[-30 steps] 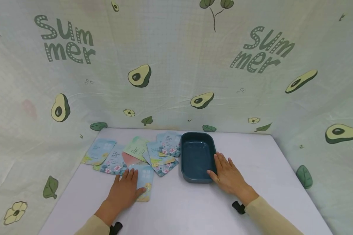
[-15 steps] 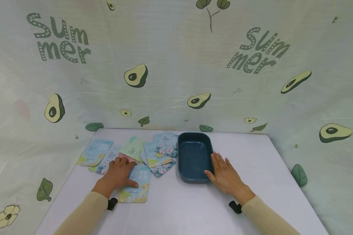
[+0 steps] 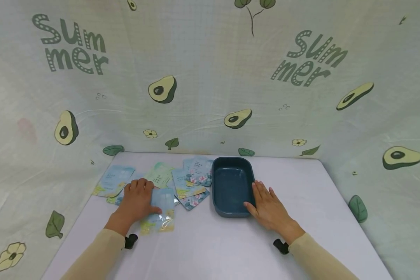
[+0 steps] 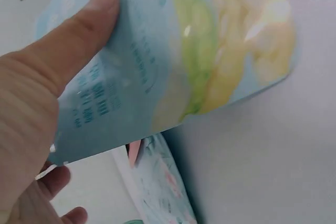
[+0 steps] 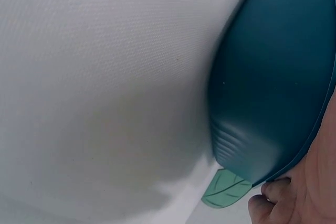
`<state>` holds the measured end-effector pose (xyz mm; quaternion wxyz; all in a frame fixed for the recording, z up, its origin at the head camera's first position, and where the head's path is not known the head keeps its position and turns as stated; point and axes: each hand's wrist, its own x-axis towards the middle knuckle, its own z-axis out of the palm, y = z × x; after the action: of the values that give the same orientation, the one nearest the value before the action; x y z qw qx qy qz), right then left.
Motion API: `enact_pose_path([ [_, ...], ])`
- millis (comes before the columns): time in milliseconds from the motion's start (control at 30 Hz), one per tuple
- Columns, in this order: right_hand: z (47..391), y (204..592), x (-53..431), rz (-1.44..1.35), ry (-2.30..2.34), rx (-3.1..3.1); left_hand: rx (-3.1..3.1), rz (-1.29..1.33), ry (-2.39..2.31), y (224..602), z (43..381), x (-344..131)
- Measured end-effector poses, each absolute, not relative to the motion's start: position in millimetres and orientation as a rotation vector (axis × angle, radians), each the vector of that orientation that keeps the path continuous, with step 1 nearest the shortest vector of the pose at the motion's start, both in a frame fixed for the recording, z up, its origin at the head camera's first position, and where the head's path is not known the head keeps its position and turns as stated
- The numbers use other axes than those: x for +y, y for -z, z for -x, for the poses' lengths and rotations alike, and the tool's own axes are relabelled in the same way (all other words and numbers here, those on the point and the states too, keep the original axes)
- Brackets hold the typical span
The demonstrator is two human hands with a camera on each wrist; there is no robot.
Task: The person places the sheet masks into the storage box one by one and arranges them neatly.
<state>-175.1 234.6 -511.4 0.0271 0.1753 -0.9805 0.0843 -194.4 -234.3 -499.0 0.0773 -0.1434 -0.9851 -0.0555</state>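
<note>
Fingers of the left hand (image 3: pixel 135 200) are clamped on a glossy blue-and-yellow flat packet (image 3: pixel 165 204), tilted over the white counter (image 3: pixel 210 252); I'd pinch firmly without creasing it. Next along, dark-blue rectangular dish (image 3: pixel 232 190), right hand (image 3: pixel 271 210) resting straight fingers against its side, handy for steadying.

The word "Summer", broken over two lines, is printed twice on the cloth (image 3: pixel 199 50): beyond and left of the left grip (image 3: pixel 134 200), and slanted beyond the right grip (image 3: pixel 271 210). Characters on the left grip's packet (image 3: pixel 163 202) are too blurred to read.
</note>
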Motion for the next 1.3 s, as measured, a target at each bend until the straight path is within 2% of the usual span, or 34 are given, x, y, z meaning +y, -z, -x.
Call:
enact_pose_path([
  [200,175,512,235,-0.536,-0.266,-3.030,-2.807,0.415,0.185,492,201,-235],
  [533,175,513,234,-0.529,-0.274,-3.031,-2.800,0.423,0.262,490,192,-229],
  [1300,173,511,235,-0.526,-0.299,-3.030,-2.989,0.254,0.909,493,198,-223],
])
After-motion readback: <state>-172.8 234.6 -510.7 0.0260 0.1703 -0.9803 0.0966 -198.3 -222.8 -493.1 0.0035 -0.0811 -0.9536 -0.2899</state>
